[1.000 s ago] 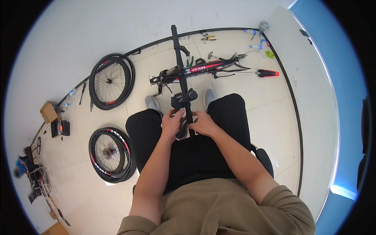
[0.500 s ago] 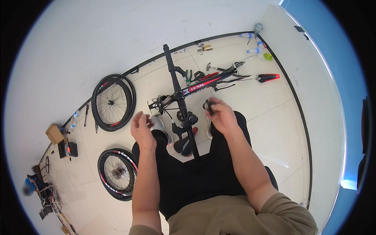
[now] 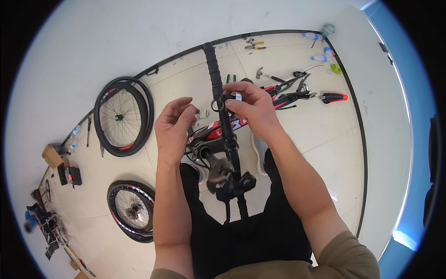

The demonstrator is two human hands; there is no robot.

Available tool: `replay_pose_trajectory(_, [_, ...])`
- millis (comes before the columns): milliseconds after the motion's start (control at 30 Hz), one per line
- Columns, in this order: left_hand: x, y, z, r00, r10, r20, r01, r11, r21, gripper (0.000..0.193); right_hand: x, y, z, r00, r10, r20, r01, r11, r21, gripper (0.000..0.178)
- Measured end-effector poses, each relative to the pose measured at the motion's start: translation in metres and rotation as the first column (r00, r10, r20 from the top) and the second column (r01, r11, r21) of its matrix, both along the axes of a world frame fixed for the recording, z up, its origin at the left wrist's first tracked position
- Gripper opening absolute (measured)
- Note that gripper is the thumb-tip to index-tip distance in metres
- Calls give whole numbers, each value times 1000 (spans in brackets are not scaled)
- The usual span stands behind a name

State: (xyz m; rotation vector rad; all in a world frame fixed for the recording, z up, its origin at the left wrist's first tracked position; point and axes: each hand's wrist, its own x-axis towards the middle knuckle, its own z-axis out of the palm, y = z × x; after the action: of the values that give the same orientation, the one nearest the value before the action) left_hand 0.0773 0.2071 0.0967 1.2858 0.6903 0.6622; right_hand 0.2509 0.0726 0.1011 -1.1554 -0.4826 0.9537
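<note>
My right hand (image 3: 254,108) pinches a small black ring-shaped clamp (image 3: 217,104) with a pale, shiny part, held against the black handlebar (image 3: 225,122). My left hand (image 3: 174,128) is left of the bar, with fingers curled and thumb against the forefinger. A tiny silvery bit shows at its fingertips, too small to name. The handlebar runs from a ribbed grip (image 3: 212,65) at the far end down between my legs. Beneath it lies the bicycle frame (image 3: 214,132), black with red and white. A brake lever with dark control housing (image 3: 237,183) is on the near half.
Two wheels (image 3: 121,151) (image 3: 132,238) are on the floor to the left. A hammer (image 3: 269,74), pliers (image 3: 254,46) and plastic bottles (image 3: 319,58) are at the far side. The red-black saddle (image 3: 334,97) points right. A cardboard box (image 3: 52,156) stands far left.
My right hand has brought the clamp up and leftward to the handlebar. The handlebar and frame front have shifted and turned nearer to me. My left hand has risen a little.
</note>
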Motion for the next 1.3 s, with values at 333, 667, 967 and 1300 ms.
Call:
replay_pose_trajectory(333, [33, 6, -5, 979, -202, 17, 202, 978, -48, 26, -16, 9, -21, 884, -90, 458, 86, 996, 28, 35])
replay_pose_trajectory(667, [33, 8, -17, 969, -223, 111, 229, 972, -50, 19, -13, 7, -29, 797, -176, 578, 118, 984, 137, 30])
replay_pose_trajectory(967, [22, 3, -28, 940, -265, 217, 295, 948, -120, 20, -31, 7, -28, 854, -247, 459, 193, 968, 161, 43])
replay_pose_trajectory(1300, [26, 7, -32, 950, -266, 164, 297, 931, -212, 16, -19, 3, -31, 750, -182, 636, 130, 983, 128, 47])
